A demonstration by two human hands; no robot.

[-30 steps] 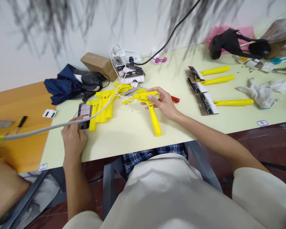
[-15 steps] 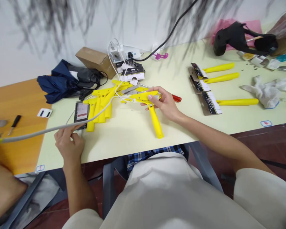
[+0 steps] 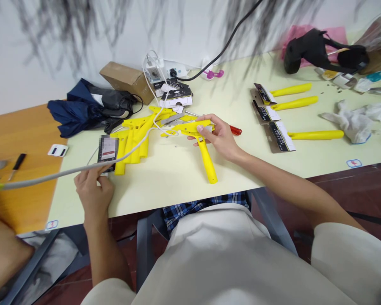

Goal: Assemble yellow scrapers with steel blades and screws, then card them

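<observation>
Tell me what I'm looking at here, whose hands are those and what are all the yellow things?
A camera sits on a person's head and looks down, so you see that person's own two arms. The right hand holds a yellow scraper by its top end, resting on the pale green table. The left hand touches a dark card lying near the table's edge. A pile of yellow handles lies between them. Three finished scrapers with card labels lie farther right. A folded blue umbrella and a cardboard box sit at the back.

A yellow scraper [image 3: 202, 146] is lying on the pale green table [image 3: 178, 178]; blue plaid cloth [image 3: 197, 207] is showing below the edge.
</observation>
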